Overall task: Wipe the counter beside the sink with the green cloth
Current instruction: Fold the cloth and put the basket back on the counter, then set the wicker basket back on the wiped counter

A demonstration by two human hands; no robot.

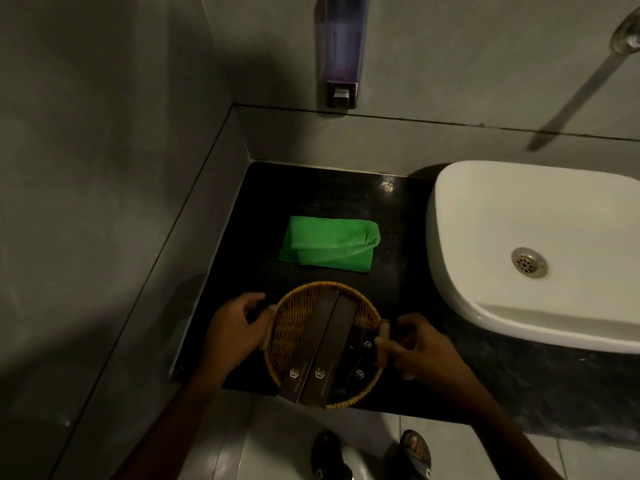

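No readable text; only hexagonal logos on brown packets (313,355).
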